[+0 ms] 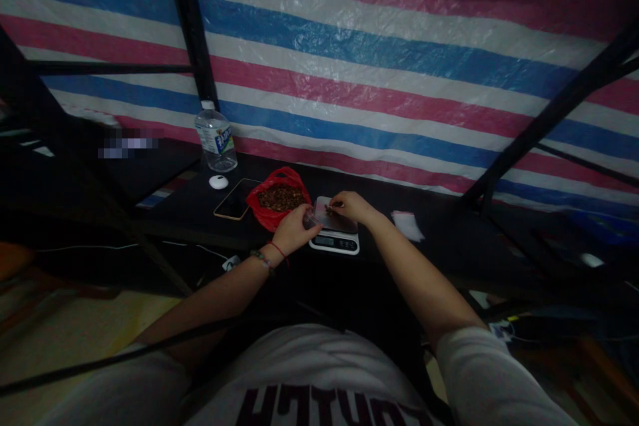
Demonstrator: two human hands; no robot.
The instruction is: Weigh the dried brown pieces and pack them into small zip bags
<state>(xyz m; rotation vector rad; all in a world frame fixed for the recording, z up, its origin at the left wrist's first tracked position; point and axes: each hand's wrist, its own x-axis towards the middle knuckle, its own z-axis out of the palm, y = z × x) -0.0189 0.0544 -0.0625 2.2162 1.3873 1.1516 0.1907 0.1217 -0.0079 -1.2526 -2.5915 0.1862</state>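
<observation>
A small digital scale stands on the dark table, just right of a red plastic bag that lies open and is full of small brown pieces. My left hand is closed round a small clear bag at the scale's left edge. My right hand hovers over the scale's platform, its fingers pinched on a few small brown pieces.
A water bottle, a white round object and a phone lie left of the red bag. Small clear bags rest on the table to the right. Black frame bars and a striped tarp stand behind.
</observation>
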